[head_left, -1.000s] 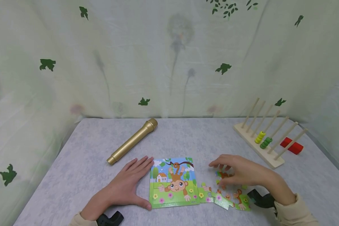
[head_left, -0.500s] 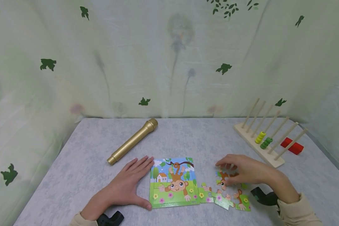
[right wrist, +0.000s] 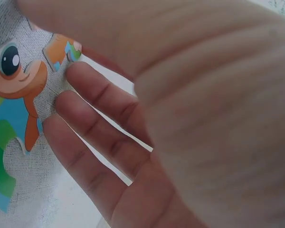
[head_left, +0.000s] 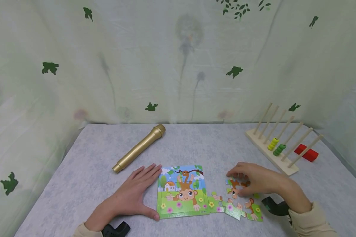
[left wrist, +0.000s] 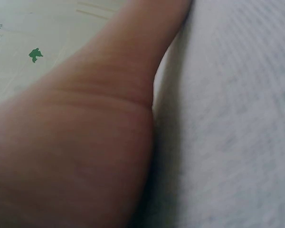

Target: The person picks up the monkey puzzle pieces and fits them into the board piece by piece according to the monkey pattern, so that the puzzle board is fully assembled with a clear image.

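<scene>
In the head view a square jigsaw puzzle [head_left: 182,192] with a monkey picture lies near the table's front. My left hand [head_left: 133,194] rests flat on the table along its left side, fingers spread, fingertips and thumb at its edge. To the right, loose puzzle pieces lie in a group: flowered ones [head_left: 233,210], a corner piece [head_left: 254,210] and a monkey-face piece [head_left: 233,191]. Over this group hovers my right hand [head_left: 259,179], partly covering it. The right wrist view shows its fingers loosely bent beside the monkey-face piece [right wrist: 12,71], with nothing held; the index finger is mostly hidden.
A gold microphone [head_left: 139,148] lies slantwise behind my left hand. At the back right stands a wooden peg rack [head_left: 270,151] with yellow and green beads, and red blocks [head_left: 306,152] beside it. A leaf-patterned curtain [head_left: 178,65] hangs behind the table.
My right hand has shifted slightly to the right, uncovering more of the monkey-face piece, and has stayed nearly still since. My left hand and the puzzle have not moved.
</scene>
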Demonstrator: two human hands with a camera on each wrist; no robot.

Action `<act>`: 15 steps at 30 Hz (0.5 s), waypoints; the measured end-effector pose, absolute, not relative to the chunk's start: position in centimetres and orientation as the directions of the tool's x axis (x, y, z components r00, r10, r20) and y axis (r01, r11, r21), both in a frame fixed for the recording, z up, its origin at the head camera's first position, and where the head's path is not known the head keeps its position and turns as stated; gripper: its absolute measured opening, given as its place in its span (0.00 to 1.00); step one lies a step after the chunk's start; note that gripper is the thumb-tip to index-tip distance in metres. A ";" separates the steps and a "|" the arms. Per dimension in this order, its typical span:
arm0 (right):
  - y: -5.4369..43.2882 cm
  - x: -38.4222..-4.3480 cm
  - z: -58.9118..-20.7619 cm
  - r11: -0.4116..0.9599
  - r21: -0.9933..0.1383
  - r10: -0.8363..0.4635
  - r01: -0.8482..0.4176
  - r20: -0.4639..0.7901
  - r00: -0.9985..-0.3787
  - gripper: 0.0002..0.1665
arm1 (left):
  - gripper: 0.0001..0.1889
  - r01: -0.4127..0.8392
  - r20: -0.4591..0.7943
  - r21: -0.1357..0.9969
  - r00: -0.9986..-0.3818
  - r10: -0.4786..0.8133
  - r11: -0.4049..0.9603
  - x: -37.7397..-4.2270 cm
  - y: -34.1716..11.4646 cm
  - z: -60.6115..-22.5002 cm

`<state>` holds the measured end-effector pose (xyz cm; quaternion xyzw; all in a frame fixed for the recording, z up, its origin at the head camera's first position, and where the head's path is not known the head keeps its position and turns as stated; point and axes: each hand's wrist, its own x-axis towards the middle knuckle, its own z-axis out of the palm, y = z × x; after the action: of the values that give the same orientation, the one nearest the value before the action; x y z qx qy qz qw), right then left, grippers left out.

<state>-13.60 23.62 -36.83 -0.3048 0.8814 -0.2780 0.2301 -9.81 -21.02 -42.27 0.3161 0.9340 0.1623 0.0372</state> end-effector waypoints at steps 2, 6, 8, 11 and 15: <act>23.6 -13.6 -36.9 0.661 -0.632 -0.662 -0.404 -0.239 -0.710 0.30 | 0.73 0.579 0.035 0.326 -0.797 0.603 0.747 -9.8 -21.0 -42.3; 23.5 -13.7 -37.2 0.661 -0.626 -0.666 -0.413 -0.235 -0.708 0.29 | 0.73 0.579 0.036 0.328 -0.797 0.603 0.746 -9.8 -21.0 -42.3; 23.5 -13.7 -37.2 0.657 -0.623 -0.671 -0.425 -0.227 -0.706 0.28 | 0.73 0.579 0.036 0.326 -0.798 0.602 0.747 -9.9 -21.0 -42.3; 23.4 -13.7 -37.3 0.651 -0.614 -0.680 -0.447 -0.209 -0.703 0.26 | 0.73 0.577 0.033 0.326 -0.799 0.601 0.749 -9.9 -21.1 -42.4; 23.3 -13.7 -37.3 0.655 -0.586 -0.683 -0.477 -0.190 -0.705 0.24 | 0.73 0.573 0.026 0.332 -0.800 0.599 0.750 -9.9 -21.1 -42.4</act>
<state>-13.70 23.26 -37.30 -0.3270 0.8871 -0.2559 0.2016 -9.89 -21.06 -42.38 0.3135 0.9345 0.1637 0.0412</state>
